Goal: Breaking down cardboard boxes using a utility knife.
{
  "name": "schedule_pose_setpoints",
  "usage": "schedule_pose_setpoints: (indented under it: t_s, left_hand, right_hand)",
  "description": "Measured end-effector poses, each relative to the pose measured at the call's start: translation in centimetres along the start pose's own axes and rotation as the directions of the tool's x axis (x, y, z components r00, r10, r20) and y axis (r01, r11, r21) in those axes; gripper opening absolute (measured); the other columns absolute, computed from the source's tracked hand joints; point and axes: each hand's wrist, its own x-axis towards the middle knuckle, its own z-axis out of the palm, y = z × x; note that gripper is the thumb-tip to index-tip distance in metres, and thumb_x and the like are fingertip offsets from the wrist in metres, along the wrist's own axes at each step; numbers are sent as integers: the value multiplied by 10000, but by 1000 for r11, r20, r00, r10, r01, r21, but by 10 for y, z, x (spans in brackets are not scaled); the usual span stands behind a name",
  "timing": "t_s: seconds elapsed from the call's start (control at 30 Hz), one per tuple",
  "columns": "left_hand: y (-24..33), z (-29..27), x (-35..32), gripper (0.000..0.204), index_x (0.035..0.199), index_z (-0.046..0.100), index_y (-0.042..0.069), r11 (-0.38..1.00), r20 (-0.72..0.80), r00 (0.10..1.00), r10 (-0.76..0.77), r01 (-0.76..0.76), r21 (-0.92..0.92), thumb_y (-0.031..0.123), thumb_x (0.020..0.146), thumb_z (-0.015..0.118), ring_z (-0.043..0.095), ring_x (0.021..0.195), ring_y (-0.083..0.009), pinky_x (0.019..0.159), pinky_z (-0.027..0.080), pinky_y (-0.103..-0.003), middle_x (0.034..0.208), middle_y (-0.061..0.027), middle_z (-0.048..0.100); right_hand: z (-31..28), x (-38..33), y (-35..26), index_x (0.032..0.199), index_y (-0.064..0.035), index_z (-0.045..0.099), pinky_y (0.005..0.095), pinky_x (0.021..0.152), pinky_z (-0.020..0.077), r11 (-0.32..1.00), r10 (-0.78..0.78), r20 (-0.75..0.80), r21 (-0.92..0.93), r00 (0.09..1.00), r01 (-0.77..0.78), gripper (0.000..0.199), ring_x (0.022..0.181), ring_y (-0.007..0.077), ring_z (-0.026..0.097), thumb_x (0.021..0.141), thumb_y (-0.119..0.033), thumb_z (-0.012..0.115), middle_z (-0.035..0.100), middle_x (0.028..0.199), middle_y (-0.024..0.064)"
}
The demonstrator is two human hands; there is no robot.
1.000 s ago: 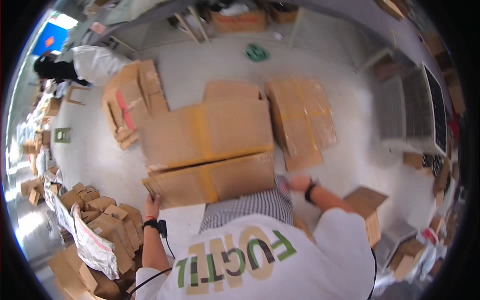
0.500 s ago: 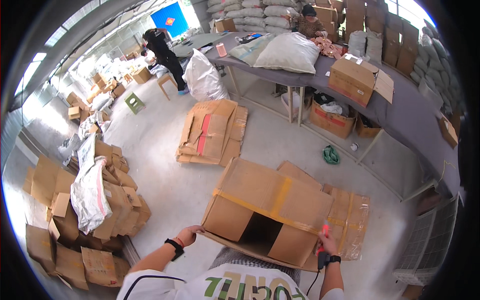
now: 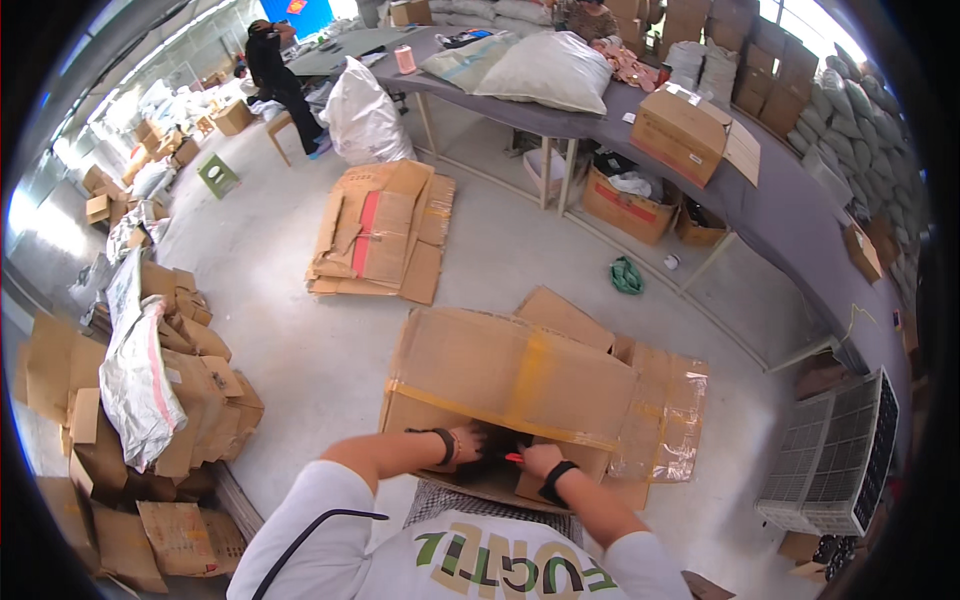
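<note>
A large cardboard box (image 3: pixel 480 350) with yellow tape lies on the floor in front of me, its opening toward my body. My left hand (image 3: pixel 466 443) reaches into the dark opening; its fingers are partly lost in shadow. Beside it, my right hand (image 3: pixel 543 461) is closed around a small red tool (image 3: pixel 514 458), which points toward the left hand. Most of the tool is hidden by the fingers, so its kind is unclear. Flattened cardboard (image 3: pixel 665 415) with clear and yellow tape lies under and to the right of the box.
A stack of flattened cartons (image 3: pixel 385 235) lies beyond the box. Piled cartons (image 3: pixel 205 400) stand on the left. A long grey-covered table (image 3: pixel 770 220) curves along the right, with a green bundle (image 3: pixel 626 275) on the floor near it. A white crate (image 3: pixel 830 450) stands at right.
My left hand has left the box's left corner and moved right into the opening. My right hand has moved left with the red tool from the box's right corner. The view has shifted.
</note>
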Motion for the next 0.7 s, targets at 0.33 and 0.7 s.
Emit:
schedule_pose_setpoints:
  t_s: [0.33, 0.7]
  left_hand:
    - [-17, 145, 38, 294, 949, 691, 156, 969, 458, 868, -191, 92, 231, 288, 848, 449, 620, 886, -243, 735, 479, -413, 969, -32, 668]
    - [-43, -152, -16, 338, 478, 483, 136, 999, -615, 788, -1, -25, -34, 250, 772, 602, 482, 468, -200, 577, 371, -330, 451, -18, 469]
  right_hand:
    - [-25, -33, -61, 737, -106, 551, 387, 478, 488, 959, 273, -328, 18, 904, -283, 112, 578, 250, 638, 818, -177, 519, 614, 603, 101]
    - [-100, -101, 60, 1337, -8, 285, 475, 664, 481, 645, 723, -568, 347, 394, -681, 667, 765, 379, 604, 732, -63, 558, 590, 889, 246]
